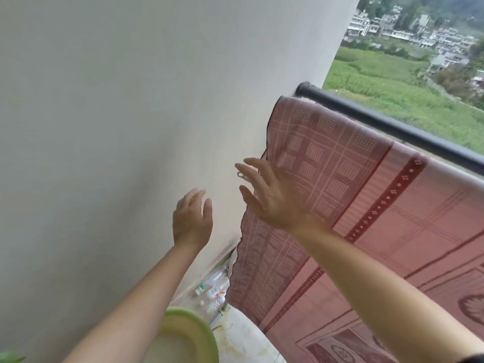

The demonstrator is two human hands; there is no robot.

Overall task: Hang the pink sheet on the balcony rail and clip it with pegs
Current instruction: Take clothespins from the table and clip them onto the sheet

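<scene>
- White plastered wall (104,127) fills your left.
- Pink checked cloth sheet (392,218) hangs over the black metal balcony rail (392,128) beside it.
- Your left hand (192,221) and right hand (269,197) are spread, holding nothing.

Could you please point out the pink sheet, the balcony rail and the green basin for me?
pink sheet (340,179), head view, its checked part below the rail.
balcony rail (392,127), head view, middle of the dark bar.
green basin (183,314), head view, its upper rim.
</scene>
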